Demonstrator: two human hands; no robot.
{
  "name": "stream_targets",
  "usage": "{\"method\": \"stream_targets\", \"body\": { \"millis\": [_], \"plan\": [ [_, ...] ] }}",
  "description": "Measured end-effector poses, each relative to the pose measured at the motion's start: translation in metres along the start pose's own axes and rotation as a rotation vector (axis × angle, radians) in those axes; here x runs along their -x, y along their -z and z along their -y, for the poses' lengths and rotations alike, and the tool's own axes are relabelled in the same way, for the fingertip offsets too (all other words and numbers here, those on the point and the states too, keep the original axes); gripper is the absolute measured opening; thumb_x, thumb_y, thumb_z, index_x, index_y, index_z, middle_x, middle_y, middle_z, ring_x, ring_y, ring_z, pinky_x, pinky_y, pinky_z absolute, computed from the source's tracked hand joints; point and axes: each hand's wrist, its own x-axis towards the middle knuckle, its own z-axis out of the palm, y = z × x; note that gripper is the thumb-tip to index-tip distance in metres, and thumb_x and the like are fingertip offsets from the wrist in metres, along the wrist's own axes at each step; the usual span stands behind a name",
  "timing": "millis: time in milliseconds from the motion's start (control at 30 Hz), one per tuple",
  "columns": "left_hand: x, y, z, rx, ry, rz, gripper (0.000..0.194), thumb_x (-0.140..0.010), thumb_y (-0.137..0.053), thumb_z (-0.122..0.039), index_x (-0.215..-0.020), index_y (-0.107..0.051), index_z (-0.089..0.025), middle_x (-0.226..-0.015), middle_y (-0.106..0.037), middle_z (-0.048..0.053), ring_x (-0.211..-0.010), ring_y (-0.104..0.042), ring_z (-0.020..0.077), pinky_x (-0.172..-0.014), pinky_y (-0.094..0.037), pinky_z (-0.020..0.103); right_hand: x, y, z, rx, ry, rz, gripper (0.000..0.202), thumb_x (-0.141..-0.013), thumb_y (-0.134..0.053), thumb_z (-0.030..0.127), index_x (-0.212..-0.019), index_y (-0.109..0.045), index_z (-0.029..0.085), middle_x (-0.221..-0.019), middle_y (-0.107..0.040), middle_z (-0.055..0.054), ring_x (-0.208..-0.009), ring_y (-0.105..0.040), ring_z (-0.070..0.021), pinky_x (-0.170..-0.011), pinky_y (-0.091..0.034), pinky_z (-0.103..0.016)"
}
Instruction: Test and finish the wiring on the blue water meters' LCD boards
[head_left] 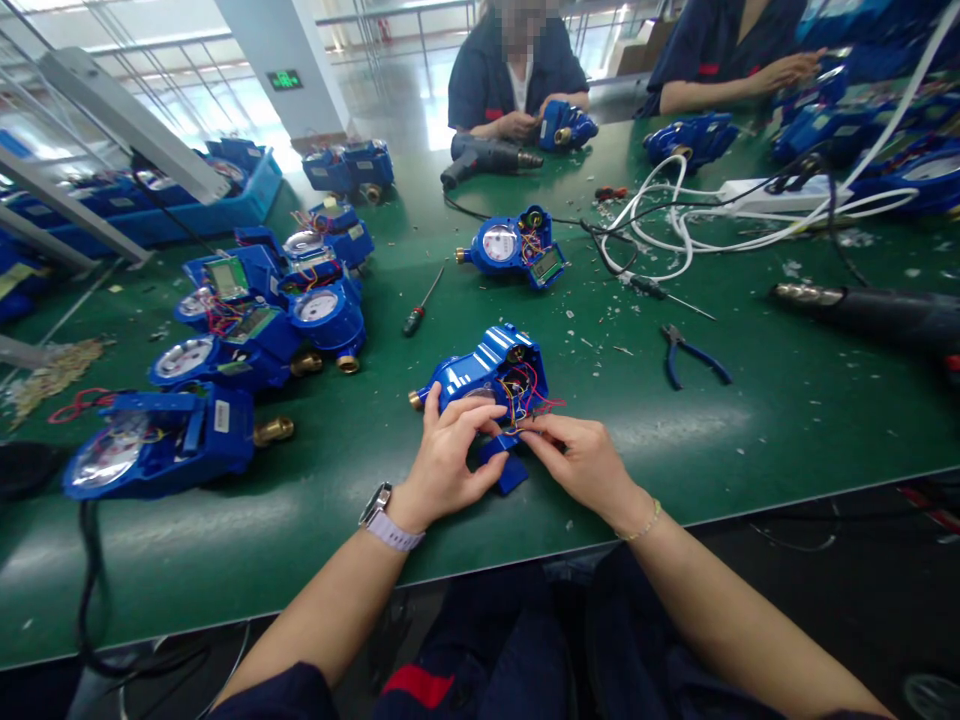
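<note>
In front of me on the green table lies a blue water meter (pixel 480 366), its housing opened so that red, yellow and other thin wires (pixel 527 388) show. My left hand (pixel 450 455) curls over its near side, fingers on the body and thumb by a small blue flap (pixel 513 474). From the other side my right hand (pixel 581 460) pinches thin wires at the housing's near edge; the fingertips partly hide them. Just beyond sits another opened water meter (pixel 501 243) with a small display hanging out.
Several blue meters (pixel 187 362) crowd the left, before a blue crate (pixel 251 205). A screwdriver (pixel 414 318), blue-handled pliers (pixel 694 360), heat guns (pixel 487 158) and white cables (pixel 679 225) lie about. Co-workers (pixel 517 75) sit across the table.
</note>
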Motion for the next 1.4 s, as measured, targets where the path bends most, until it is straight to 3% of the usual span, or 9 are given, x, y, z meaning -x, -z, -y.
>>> {"method": "stream_targets", "body": {
  "millis": [167, 467, 600, 933, 1200, 1400],
  "plan": [
    [0.001, 0.001, -0.002, -0.007, -0.006, 0.036, 0.044, -0.085, -0.063, -0.025, -0.128, -0.051, -0.024, -0.095, -0.075, 0.001, -0.117, -0.066, 0.0245, -0.126, -0.008, 0.058, -0.002, 0.0, -0.001, 0.063, 0.049, 0.026, 0.02, -0.099, -0.055, 0.025, -0.085, -0.068, 0.019, -0.08, -0.072, -0.004, -0.072, -0.069, -0.0179, -0.066, -0.049, -0.027],
    [0.0, 0.003, -0.002, -0.021, 0.006, 0.057, 0.047, -0.085, -0.063, -0.024, -0.131, -0.051, -0.024, -0.101, -0.076, 0.002, -0.119, -0.065, 0.0236, -0.127, -0.008, 0.057, -0.005, 0.005, -0.01, 0.159, 0.163, 0.104, 0.016, -0.098, -0.055, 0.022, -0.098, -0.071, 0.02, -0.093, -0.075, -0.005, -0.079, -0.071, -0.0189, -0.071, -0.052, -0.028],
    [0.0, 0.002, -0.001, -0.021, 0.003, 0.05, 0.046, -0.086, -0.063, -0.025, -0.131, -0.051, -0.024, -0.102, -0.075, 0.003, -0.118, -0.066, 0.0238, -0.126, -0.009, 0.057, -0.009, 0.005, -0.01, 0.253, 0.187, 0.112, 0.019, -0.1, -0.052, 0.024, -0.092, -0.069, 0.019, -0.086, -0.074, -0.006, -0.074, -0.069, -0.018, -0.065, -0.048, -0.027],
    [-0.003, 0.002, 0.002, -0.017, -0.002, 0.036, 0.045, -0.086, -0.063, -0.025, -0.129, -0.051, -0.024, -0.104, -0.075, 0.003, -0.119, -0.065, 0.0241, -0.126, -0.009, 0.057, -0.011, -0.014, -0.004, 0.334, 0.087, -0.037, 0.03, -0.104, -0.047, 0.03, -0.081, -0.061, 0.014, -0.067, -0.061, -0.001, -0.057, -0.056, -0.0123, -0.057, -0.042, -0.025],
    [-0.002, 0.001, -0.001, -0.025, 0.007, 0.027, 0.048, -0.086, -0.064, -0.024, -0.132, -0.049, -0.023, -0.099, -0.076, 0.002, -0.12, -0.064, 0.0247, -0.126, -0.011, 0.058, 0.005, -0.009, 0.001, 0.046, 0.034, -0.139, 0.009, -0.099, -0.052, 0.025, -0.099, -0.057, 0.018, -0.077, -0.069, -0.001, -0.046, -0.055, -0.0094, -0.05, -0.044, -0.023],
    [-0.002, 0.001, -0.001, -0.023, 0.006, 0.028, 0.049, -0.086, -0.063, -0.024, -0.133, -0.048, -0.022, -0.098, -0.076, 0.001, -0.121, -0.063, 0.0246, -0.126, -0.011, 0.058, 0.021, -0.008, 0.006, -0.118, 0.08, -0.122, 0.008, -0.096, -0.055, 0.02, -0.103, -0.053, 0.02, -0.114, -0.071, -0.009, -0.051, -0.056, -0.0072, -0.056, -0.051, -0.023]
  ]
}}
